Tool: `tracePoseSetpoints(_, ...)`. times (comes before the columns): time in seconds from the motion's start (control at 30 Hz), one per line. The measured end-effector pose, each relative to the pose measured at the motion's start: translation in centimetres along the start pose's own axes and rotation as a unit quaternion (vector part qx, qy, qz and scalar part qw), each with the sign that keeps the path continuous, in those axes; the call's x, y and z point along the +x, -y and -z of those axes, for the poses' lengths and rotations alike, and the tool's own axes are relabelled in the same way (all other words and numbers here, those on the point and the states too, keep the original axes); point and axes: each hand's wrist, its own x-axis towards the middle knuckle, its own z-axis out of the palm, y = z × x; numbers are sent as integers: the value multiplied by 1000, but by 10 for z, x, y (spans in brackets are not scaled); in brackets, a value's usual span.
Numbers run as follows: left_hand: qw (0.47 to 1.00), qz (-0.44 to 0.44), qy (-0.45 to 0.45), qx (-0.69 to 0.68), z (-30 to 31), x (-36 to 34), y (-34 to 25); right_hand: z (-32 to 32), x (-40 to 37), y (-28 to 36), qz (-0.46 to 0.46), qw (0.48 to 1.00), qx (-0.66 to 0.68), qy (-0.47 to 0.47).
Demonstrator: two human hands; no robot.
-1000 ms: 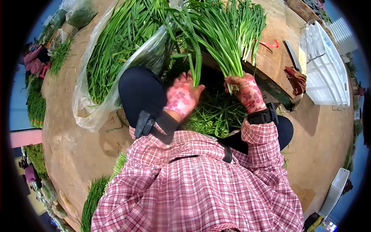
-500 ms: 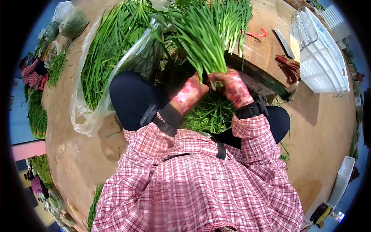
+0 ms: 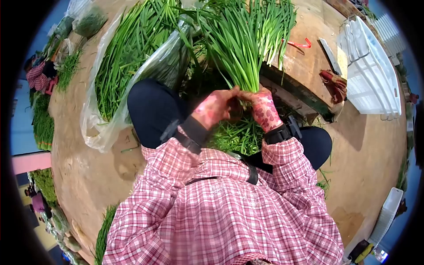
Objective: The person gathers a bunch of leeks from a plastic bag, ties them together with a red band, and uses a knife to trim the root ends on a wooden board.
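My right hand (image 3: pixel 264 108) is closed around the pale lower ends of a bunch of garlic chives (image 3: pixel 240 57), whose leaves fan up and away from me. Beside it my left hand (image 3: pixel 214 107) is curled, its fingertips up against the stalk ends; it is slightly blurred, and what it pinches is hidden. Both hands wear pink patterned coverings. Below them, between my knees, lies a heap of loose green trimmings (image 3: pixel 240 134).
An open plastic bag (image 3: pixel 95 141) of long greens lies at the left. On the wooden block (image 3: pixel 304 66) at the right are more chives (image 3: pixel 278 31), a red tie (image 3: pixel 301 43), a flat blade (image 3: pixel 330 55) and a dark red cloth (image 3: pixel 333 86). A white crate (image 3: pixel 371 70) stands beyond.
My left hand has shifted left and up to the stalk ends; the thin bunch of stalks it held apart no longer shows separately. My right hand still grips the main bunch. The view has tilted slightly.
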Motion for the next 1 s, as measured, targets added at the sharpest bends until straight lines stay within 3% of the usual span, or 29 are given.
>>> tracePoseSetpoints(0.07,991,-6,-136,-9,0,12,12,-3,-3,-4,19,1000,8,-5)
tracePoseSetpoints(0.13,968,-33,-219,118,-1,14,19,-5,-5,1,9,1000,-19,-17)
tracePoseSetpoints(0.17,962,-88,-157,203,1,8,19,-5,-5,0,6,1000,-17,-22)
tracePoseSetpoints(0.2,961,-80,-188,188,0,3,29,-5,-3,-2,3,1000,-14,-27)
tracePoseSetpoints(0.23,888,-241,-124,371,7,-9,38,0,3,-9,6,999,-24,-35)
tracePoseSetpoints(0.27,754,-385,-53,529,12,-29,43,1,1,-5,-2,999,-26,-28)
tracePoseSetpoints(0.33,740,-241,-54,625,22,-55,56,0,-5,7,-6,999,-30,-11)
tracePoseSetpoints(0.37,796,-206,-150,549,13,-65,59,-4,-6,7,25,998,-41,-34)
tracePoseSetpoints(0.43,859,-166,-224,431,25,-52,62,-5,-12,17,28,998,-53,-33)
tracePoseSetpoints(0.47,947,-107,-141,270,21,-47,50,-7,-15,20,42,997,-52,-40)
tracePoseSetpoints(0.5,991,-24,-86,103,17,-42,38,-7,-18,22,42,995,-81,-30)
tracePoseSetpoints(0.53,998,-40,41,-21,5,-35,34,-5,-19,22,73,987,-139,-22)
tracePoseSetpoints(0.6,975,-72,154,-144,-25,-10,23,-10,-39,32,42,992,-121,-14)
tracePoseSetpoints(0.67,967,-168,132,-138,-36,5,11,-7,-54,30,156,956,-247,-30)
tracePoseSetpoints(0.73,949,-186,125,-221,-28,21,7,-6,-74,29,155,948,-278,-27)
tracePoseSetpoints(0.77,949,-198,112,-216,-29,16,1,-6,-82,27,170,923,-344,-40)
tracePoseSetpoints(0.97,941,-257,156,-152,-27,-6,-7,-18,-104,25,211,879,-418,-86)
tracePoseSetpoints(1.0,940,-273,145,-145,-28,-8,-12,-21,-106,30,196,891,-402,-83)
